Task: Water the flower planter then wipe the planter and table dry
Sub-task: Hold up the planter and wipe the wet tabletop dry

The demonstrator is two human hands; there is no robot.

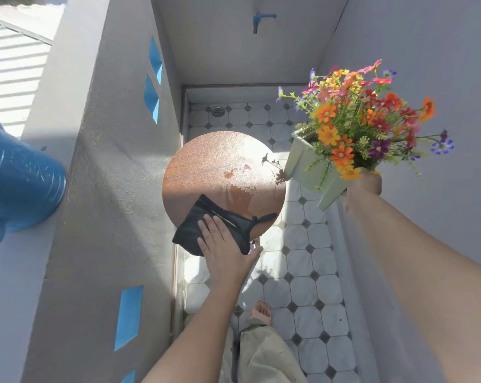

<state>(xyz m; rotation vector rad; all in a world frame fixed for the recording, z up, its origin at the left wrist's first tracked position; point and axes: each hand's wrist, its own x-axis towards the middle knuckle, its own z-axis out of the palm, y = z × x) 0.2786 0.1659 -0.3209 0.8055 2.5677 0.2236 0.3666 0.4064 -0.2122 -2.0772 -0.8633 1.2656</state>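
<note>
At 6 o'clock, nearest the camera, a foot in a sandal (261, 309) and a trouser leg (264, 355) stand on the tiled floor (302, 272). Just beyond, the left hand (222, 244) lies flat with fingers spread and pressed on a black cloth (220, 225), the thumb hanging past the cloth's near edge — the cloth covers the 6 o'clock rim of the round brown desk (206, 167) and partly overhangs it. A wet patch (240, 189) glistens on the desk top just ahead of the cloth, toward the desk's 4 o'clock side.

At 3 o'clock from the desk, the right hand (363, 186) is clamped on the near end of a pale green planter (305, 164), held up in the air clear of the desk and tilted, its far corner just beside the desk's rim. Orange, red and purple flowers (358, 117) fill it and spill toward 1 o'clock.

At 9 o'clock a blue watering can (18, 183) sits on the ledge of a low grey wall (101, 161). Farther off, a floor drain (218, 111) lies at 12 o'clock beyond the desk — and above it a blue tap (262, 19) juts from the back wall.
</note>
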